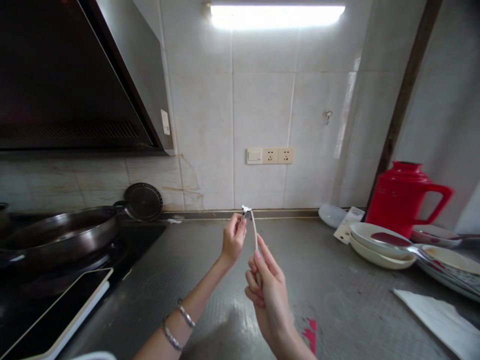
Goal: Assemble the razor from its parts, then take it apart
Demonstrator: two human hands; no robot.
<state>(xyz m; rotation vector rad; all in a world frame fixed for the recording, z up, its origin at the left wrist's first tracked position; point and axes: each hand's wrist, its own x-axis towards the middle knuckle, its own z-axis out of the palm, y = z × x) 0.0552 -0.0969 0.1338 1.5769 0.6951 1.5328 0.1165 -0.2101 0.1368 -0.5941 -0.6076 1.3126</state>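
My left hand is closed, thumb and fingers pinching a small shiny metal piece whose exact kind I cannot make out. Nearer to me, my right hand wraps its fingers around a slim white stick-like strip. The strip rises from the right hand and slants slightly left, its upper end meeting the metal piece. Whether the two are joined is too small to tell. Both hands are held above the grey metal countertop, in front of the tiled wall.
At left, a steel pan sits on the black stove beside a phone-like slab, under a range hood. Stacked bowls, a red thermos jug and a white paper sheet are at right. Wall sockets face me.
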